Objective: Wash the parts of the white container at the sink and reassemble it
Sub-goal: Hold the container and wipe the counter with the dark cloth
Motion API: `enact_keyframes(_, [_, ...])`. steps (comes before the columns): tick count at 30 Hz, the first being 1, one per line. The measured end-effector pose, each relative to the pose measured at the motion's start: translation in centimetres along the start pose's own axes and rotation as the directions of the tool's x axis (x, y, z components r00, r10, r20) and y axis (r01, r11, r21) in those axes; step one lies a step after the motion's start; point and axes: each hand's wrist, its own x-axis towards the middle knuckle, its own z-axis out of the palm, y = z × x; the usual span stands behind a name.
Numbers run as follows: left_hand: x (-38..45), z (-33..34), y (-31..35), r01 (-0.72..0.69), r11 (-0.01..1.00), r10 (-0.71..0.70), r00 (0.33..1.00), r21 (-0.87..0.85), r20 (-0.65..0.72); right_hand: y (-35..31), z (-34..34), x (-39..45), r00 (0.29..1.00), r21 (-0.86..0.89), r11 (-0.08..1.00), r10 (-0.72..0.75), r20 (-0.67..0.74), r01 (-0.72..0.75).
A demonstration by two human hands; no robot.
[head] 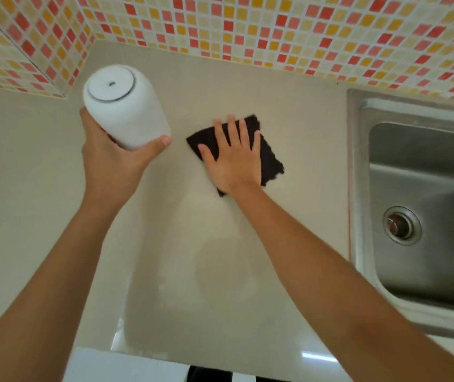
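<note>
We observe the left hand wrapped around the lower part of the white container, gripping it from below with the thumb along its right side and the fingers hidden behind it. The container is held clear of the beige counter, toward the back left corner, and tilted so that its round lid end, marked by a thin dark ring and a small dark mark at the centre, faces us. The right hand lies open and flat, fingers spread, palm down on a dark cloth that rests on the counter just right of the container. The cloth shows beyond the fingertips at the back, and along the right side of the hand down to the wrist. Hand and cloth are apart from the container. A steel sink is set into the counter at the right, well apart from the cloth, its round drain visible in the basin. A wall of small red, orange and cream tiles runs behind the counter and turns the corner at the left.
</note>
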Motion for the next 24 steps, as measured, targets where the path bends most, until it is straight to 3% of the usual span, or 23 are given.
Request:
enact_keyframes(3, [-0.3, 0.0, -0.1, 0.014, 1.0, -0.014, 1.0, 0.0, -0.015, -1.4, 0.7, -10.6, 0.999, 0.068, 0.997, -0.019, -0.036, 0.021])
enact_keyframes(6, [-0.3, 0.5, -0.1, 0.032, 0.999, -0.032, 0.999, -0.027, -0.001, -1.2, 1.1, -23.1, 0.988, 0.036, 0.989, -0.145, 0.047, 0.143])
enact_keyframes(8, [-0.2, 1.0, -0.1, 0.04, 0.998, -0.039, 0.999, -0.038, 0.022, 0.1, 1.1, -25.7, 0.981, 0.02, 0.984, -0.178, 0.075, 0.177])
enact_keyframes(11, [-0.2, 1.7, 0.2, 0.029, 0.999, -0.027, 0.999, -0.037, 0.046, 1.3, 0.4, -20.2, 0.984, -0.011, 0.986, -0.164, 0.068, 0.165])
enact_keyframes(15, [-1.0, 2.5, 0.5, 0.035, 0.999, -0.033, 0.999, -0.039, 0.028, 3.1, -1.0, -5.3, 1.0, -0.033, 0.999, 0.013, -0.019, -0.014])
enact_keyframes(17, [-1.6, 2.8, 0.6, 0.044, 0.998, -0.043, 0.999, -0.044, 0.021, 3.4, -1.8, 1.8, 0.998, -0.028, 0.998, 0.057, 0.01, -0.056])
enact_keyframes(20, [-2.2, 2.8, 0.4, 0.046, 0.997, -0.047, 0.999, -0.061, -0.012, 1.8, -1.5, 5.8, 0.985, -0.025, 0.985, 0.171, 0.013, -0.171])
enact_keyframes(22, [-2.2, 2.8, 0.2, 0.035, 0.998, -0.036, 0.999, -0.045, -0.023, -0.4, -0.5, 3.5, 0.994, -0.008, 0.994, 0.107, -0.009, -0.107])
enact_keyframes(24, [-2.3, 3.1, 0.2, 0.031, 0.999, -0.032, 0.999, -0.019, -0.035, -1.8, 0.2, -1.2, 0.991, 0.021, 0.991, -0.129, 0.015, 0.129])
